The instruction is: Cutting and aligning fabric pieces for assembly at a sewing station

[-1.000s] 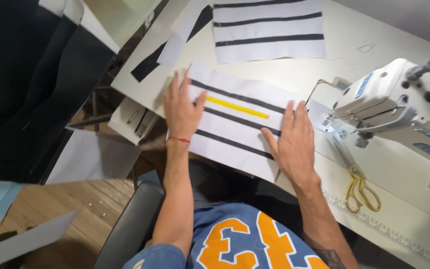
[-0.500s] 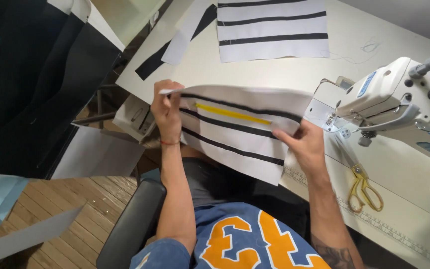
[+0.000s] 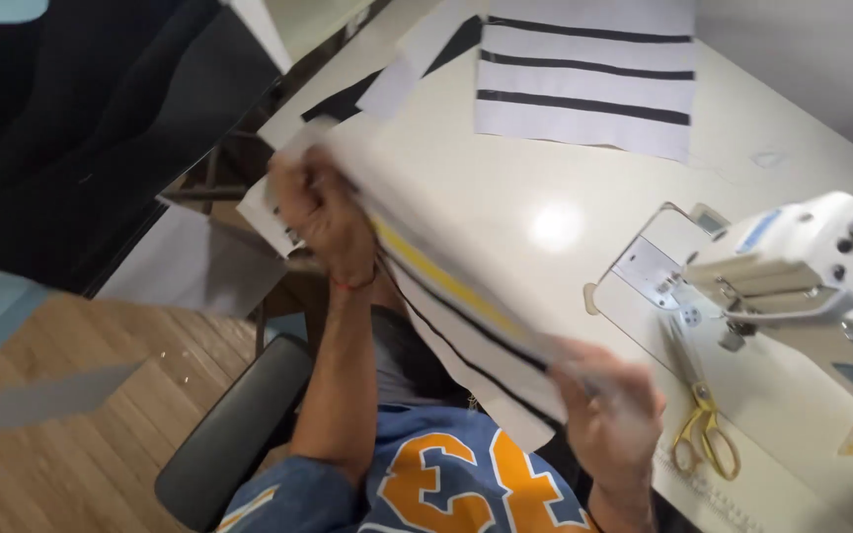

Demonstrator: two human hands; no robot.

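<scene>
Fabric (image 3: 466, 306), white with black stripes and one yellow stripe, is lifted off the table (image 3: 545, 178), stretched between two hands. The left hand (image 3: 318, 212) grips its far end, the right hand (image 3: 609, 405) its near end; both are blurred. The step looks like lifting the piece. Beside it stand a sewing machine (image 3: 802, 276) and scissors (image 3: 703, 424); placing it under the needle would need flat, straight edges.

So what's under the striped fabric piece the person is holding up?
The striped fabric piece, gripped by the left hand and right hand, hangs over the white table edge and the person's lap. Whatever lies directly beneath it is covered.
</scene>
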